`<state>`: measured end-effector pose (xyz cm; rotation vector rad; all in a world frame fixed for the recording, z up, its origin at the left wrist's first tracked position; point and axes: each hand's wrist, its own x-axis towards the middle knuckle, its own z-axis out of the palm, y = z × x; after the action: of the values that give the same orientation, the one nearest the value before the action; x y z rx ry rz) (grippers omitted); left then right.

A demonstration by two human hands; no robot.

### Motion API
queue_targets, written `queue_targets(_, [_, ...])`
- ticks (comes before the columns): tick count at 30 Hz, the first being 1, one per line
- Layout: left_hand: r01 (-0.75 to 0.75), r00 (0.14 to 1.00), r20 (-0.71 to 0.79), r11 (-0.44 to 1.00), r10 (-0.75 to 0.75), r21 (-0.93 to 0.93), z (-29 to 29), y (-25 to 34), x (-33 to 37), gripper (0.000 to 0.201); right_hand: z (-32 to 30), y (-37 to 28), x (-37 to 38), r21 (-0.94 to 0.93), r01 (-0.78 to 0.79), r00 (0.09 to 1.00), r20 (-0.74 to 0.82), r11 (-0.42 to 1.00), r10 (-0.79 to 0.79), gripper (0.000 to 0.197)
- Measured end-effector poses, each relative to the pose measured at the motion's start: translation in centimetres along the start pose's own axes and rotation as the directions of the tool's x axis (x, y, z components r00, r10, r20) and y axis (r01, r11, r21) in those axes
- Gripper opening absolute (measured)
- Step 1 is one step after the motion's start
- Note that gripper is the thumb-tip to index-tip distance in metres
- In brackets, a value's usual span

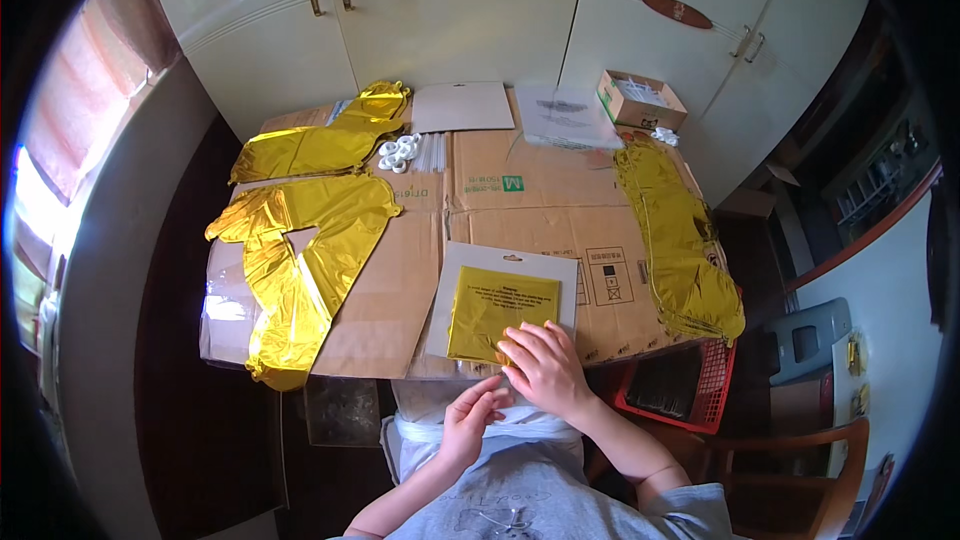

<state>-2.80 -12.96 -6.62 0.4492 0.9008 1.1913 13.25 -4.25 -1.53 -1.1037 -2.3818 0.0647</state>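
A grey card with a hang hole at its far edge lies at the table's near edge. On it rests a flat, folded gold foil balloon with dark print along its far part. My right hand lies over the foil's near right corner, fingers stretched across it. Just past the table edge, my left hand is close to the right fingertips. Its fingers are curled in toward the thumb; whatever may be between them is too small to tell.
Cardboard covers the table. Gold foil balloons lie at the left, others at the right. Farther back are white rolls, clear straws, a blank card, clear bags and a small box. A red basket stands below right.
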Motion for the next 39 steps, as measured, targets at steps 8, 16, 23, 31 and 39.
queue_targets(8, [0.029, 1.0, 0.008, 0.998, -0.029, -0.049, -0.5, 4.2, -0.6, 0.056, 0.3, 0.3, -0.4, 0.001, 0.052, 0.999, 0.003, 0.999, -0.052, 0.032])
queue_targets(16, [-0.018, 0.998, -0.066, 0.993, 0.01, -0.114, -0.2, 5.2, 0.1, 0.056, 0.3, 0.3, -0.2, -0.008, 0.089, 0.996, -0.002, 0.996, -0.089, 0.029])
queue_targets(23, [-0.112, 0.988, -0.102, 0.994, 0.112, 0.01, -0.2, 5.7, 0.0, 0.06, 0.2, 0.2, -0.1, -0.027, 0.117, 0.993, -0.002, 0.993, -0.117, 0.026])
queue_targets(31, [-0.056, 0.99, -0.116, 0.971, 0.085, 0.231, -1.4, 6.6, 0.7, 0.048, 0.2, 0.9, -0.2, 0.056, 0.1, 0.993, -0.067, 0.993, -0.097, 0.023])
queue_targets(39, [0.121, 0.984, -0.151, 0.981, -0.099, 0.15, 0.3, 6.9, 1.8, 0.028, -0.3, 1.5, 0.0, 0.068, 0.099, 0.988, -0.127, 0.993, -0.09, 0.013])
